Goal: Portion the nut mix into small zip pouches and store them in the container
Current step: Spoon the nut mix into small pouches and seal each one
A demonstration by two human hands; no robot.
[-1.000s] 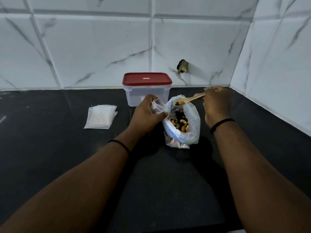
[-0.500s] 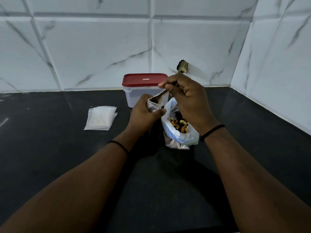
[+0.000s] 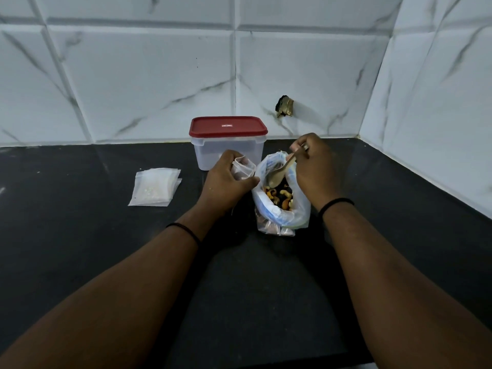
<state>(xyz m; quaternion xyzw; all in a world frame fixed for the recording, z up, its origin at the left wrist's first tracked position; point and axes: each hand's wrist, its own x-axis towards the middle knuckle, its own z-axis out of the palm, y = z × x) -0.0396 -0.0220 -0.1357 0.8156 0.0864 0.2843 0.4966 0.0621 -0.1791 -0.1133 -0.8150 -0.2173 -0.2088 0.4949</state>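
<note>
Spoon's down in the nut bag, pouch held open right beside it!

Right hand (image 3: pixel 314 169) pinches the wooden spoon (image 3: pixel 279 173), its bowl inside the open bag of nut mix (image 3: pixel 279 198) at the table's (image 3: pixel 106 249) centre. Left hand (image 3: pixel 225 182), fingers curled, holds a small zip pouch (image 3: pixel 243 169) mouth-up just left of the bag. Red-lidded container (image 3: pixel 227 142) sits closed behind, spare pouches (image 3: pixel 155 186) stacked far left.

Dim, bluish light leaves the black countertop (image 3: pixel 80 249) nearly featureless, a soft shadow trails toward 3 o'clock from the wall fitting (image 3: pixel 285 106), and tile lines bow at the edges.
</note>
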